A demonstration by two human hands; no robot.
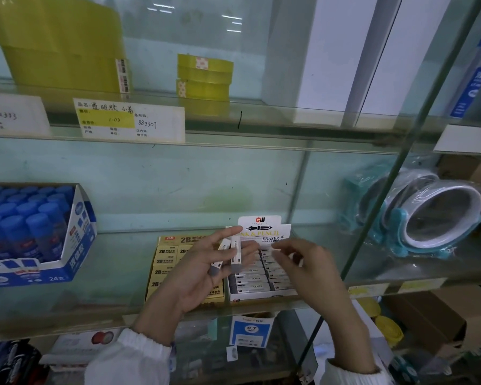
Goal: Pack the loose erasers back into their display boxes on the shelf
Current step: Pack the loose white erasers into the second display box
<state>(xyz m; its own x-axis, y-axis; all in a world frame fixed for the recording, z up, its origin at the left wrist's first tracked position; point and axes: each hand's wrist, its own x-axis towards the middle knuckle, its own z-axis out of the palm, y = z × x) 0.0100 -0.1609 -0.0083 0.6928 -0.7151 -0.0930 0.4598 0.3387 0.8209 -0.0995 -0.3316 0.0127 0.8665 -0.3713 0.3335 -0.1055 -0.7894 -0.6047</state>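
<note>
two erasers cradled side by side in the upturned left hand, fingers loosely curled about them; long axes pointing away, grey ends toward the wrist. just above the white display box, beside the right hand, fingers bent, grip unclear.

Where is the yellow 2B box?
Yellow 2B box: head view, lower centre, on the glass shelf, left of the white eraser box, partly behind the left hand.

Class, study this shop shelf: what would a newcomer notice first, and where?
Centre front, the left hand holds two loose erasers while the right hand reaches over the white ink-and-pencil eraser display box, beside a yellow 2B eraser box. At left, a box of blue-capped glue sticks stands out.
</note>
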